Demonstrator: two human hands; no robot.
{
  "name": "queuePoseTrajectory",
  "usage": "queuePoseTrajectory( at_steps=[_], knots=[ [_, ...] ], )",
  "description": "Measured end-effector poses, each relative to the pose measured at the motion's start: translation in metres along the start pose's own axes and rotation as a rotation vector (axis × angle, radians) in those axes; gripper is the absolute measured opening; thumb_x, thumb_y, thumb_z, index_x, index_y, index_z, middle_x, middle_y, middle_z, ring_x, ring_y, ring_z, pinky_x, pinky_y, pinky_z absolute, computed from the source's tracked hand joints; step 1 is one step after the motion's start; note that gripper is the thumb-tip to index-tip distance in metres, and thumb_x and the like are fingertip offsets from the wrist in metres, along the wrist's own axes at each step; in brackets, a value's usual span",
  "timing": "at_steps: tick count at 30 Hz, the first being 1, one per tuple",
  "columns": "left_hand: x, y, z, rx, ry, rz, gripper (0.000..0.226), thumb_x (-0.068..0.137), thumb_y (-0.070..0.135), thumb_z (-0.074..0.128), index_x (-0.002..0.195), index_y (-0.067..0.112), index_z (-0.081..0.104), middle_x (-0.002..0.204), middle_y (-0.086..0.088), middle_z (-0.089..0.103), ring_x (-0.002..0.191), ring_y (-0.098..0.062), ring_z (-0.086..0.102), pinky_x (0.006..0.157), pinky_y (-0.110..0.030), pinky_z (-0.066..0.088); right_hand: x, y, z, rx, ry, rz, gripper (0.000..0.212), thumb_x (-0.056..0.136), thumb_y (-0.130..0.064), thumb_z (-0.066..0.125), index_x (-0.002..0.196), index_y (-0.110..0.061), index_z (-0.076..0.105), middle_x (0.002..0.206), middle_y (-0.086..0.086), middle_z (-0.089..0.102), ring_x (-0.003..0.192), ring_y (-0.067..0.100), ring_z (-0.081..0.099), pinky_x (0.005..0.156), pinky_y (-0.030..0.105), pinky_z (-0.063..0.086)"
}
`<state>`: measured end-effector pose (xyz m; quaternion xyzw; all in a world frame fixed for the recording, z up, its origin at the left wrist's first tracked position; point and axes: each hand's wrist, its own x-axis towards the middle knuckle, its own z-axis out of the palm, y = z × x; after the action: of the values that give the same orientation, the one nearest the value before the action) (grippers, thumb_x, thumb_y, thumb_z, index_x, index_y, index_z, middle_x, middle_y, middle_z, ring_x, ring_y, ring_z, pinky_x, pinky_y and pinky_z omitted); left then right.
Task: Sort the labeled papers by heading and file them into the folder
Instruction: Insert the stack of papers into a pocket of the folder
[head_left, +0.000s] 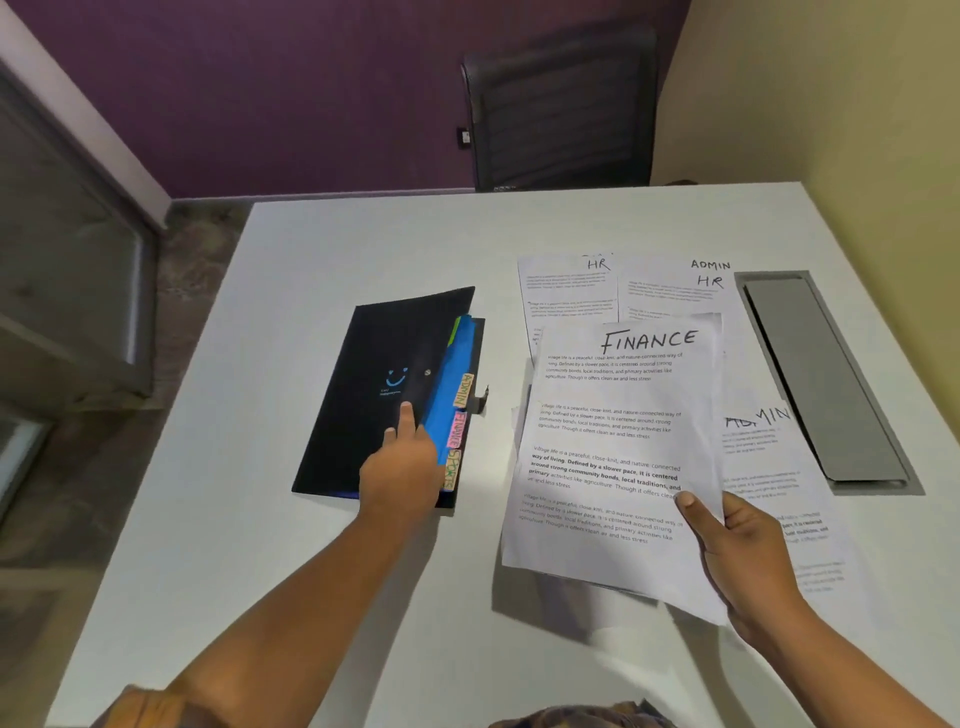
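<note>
My right hand (743, 551) pinches the FINANCE sheet (608, 447); left hand (402, 467) rests flat-fingered on the folder (363, 395). I'd part at the FINANCE tab (457, 428) first, feed squarely.

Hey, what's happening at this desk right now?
A person is filing papers. Their right hand holds a FINANCE sheet by its lower right edge. Their left hand rests on the black folder, beside its coloured tabs, one of them the FINANCE tab. An HR sheet and an ADMIN sheet still lie on the white table.
</note>
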<state>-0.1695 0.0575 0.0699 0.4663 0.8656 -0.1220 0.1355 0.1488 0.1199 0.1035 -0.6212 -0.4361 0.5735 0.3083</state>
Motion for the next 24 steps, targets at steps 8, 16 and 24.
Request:
queuePoseTrajectory(
  at_steps=[8, 16, 24],
  knots=[
    [-0.021, 0.001, -0.033, -0.12, 0.115, -0.078, 0.059, 0.096, 0.035, 0.049, 0.147, 0.012, 0.03, 0.163, 0.001, 0.021, 0.093, -0.021, 0.065, 0.068, -0.031, 0.049, 0.011, -0.032, -0.004, -0.022, -0.064, -0.049, 0.011, 0.093, -0.018, 0.066, 0.096, -0.023, 0.076, 0.088, -0.007, 0.079, 0.08, 0.012, 0.076, 0.079, 0.035, 0.056],
    [-0.047, 0.011, -0.046, -0.223, 0.168, -0.059, 0.066, 0.095, 0.034, 0.059, 0.15, 0.018, 0.027, 0.165, 0.003, 0.011, 0.103, -0.021, 0.065, 0.079, -0.032, 0.055, 0.012, -0.066, 0.001, -0.001, -0.109, -0.118, 0.013, 0.094, -0.016, 0.065, 0.094, -0.024, 0.074, 0.084, -0.012, 0.079, 0.077, 0.006, 0.075, 0.073, 0.028, 0.053],
    [-0.065, 0.015, -0.044, -0.293, 0.079, 0.05, 0.083, 0.091, 0.007, 0.056, 0.155, 0.035, 0.013, 0.164, 0.001, 0.014, 0.114, -0.022, 0.058, 0.073, -0.027, 0.051, 0.012, -0.092, 0.017, -0.117, -0.08, -0.207, 0.014, 0.095, -0.021, 0.064, 0.103, -0.021, 0.076, 0.091, -0.005, 0.078, 0.087, 0.017, 0.074, 0.086, 0.038, 0.057]
  ],
)
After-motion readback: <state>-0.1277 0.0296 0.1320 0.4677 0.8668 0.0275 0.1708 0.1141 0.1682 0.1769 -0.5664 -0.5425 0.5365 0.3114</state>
